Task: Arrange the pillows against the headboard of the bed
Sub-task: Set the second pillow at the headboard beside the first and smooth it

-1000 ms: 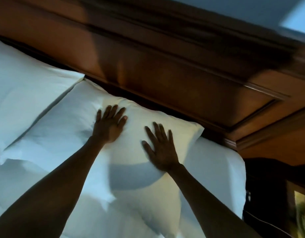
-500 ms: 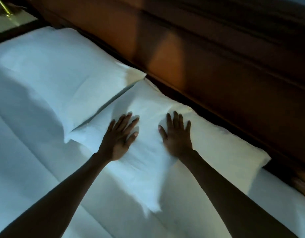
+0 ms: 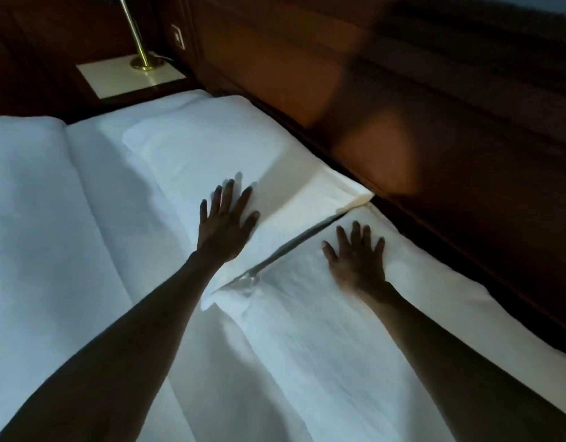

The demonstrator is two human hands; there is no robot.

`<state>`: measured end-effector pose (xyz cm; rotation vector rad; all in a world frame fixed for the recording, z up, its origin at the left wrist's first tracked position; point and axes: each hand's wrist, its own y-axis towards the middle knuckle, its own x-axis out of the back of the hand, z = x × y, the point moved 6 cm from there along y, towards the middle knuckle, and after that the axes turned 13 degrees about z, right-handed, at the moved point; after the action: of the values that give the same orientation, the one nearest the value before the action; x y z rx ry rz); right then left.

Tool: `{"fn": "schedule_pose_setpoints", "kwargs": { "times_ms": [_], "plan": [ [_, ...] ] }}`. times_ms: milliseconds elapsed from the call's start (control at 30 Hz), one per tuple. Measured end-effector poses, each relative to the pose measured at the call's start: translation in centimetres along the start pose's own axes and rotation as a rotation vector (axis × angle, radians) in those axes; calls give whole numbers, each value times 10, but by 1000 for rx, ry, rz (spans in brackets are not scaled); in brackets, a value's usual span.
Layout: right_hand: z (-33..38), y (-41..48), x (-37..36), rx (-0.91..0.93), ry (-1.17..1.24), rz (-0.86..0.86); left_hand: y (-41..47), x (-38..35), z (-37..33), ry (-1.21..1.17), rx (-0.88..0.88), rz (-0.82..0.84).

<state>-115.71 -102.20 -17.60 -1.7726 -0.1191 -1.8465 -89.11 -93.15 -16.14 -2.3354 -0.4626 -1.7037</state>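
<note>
White linen fills the frame as a person straightens a bed. At upper left, a brass lamp stands on a bedside desk. Centre frame, the left hand lies flat, fingers spread wide, on the near corner of the left pillow, apparently pressing it smooth. To its right, the right hand, likewise splayed and holding nothing, rests on the right pillow. Both pillows lie flat along the wooden headboard, corners overlapping slightly, seemingly to form one neat row.
</note>
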Motion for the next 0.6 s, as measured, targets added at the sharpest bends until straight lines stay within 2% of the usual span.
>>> {"fn": "schedule_pose_setpoints", "kwargs": {
  "times_ms": [100,167,267,333,400,500,600],
  "plan": [
    [-8,2,-4,-8,6,4,33,-13,5,-126,136,93],
    [-12,3,-5,-4,6,-13,20,-33,-1,-226,202,141],
    [-10,4,-12,0,13,-42,-27,-54,-8,-360,143,154],
    [-10,2,-16,-3,44,-77,-57,-55,2,-476,130,97],
    [-11,2,-17,-1,58,-87,-76,-51,21,-635,294,8],
    [-12,0,-17,2,58,-89,-86,-57,40,-927,593,67],
    [-11,-1,-16,-8,66,-93,-89,-49,37,-1098,667,11]
  ]
}}
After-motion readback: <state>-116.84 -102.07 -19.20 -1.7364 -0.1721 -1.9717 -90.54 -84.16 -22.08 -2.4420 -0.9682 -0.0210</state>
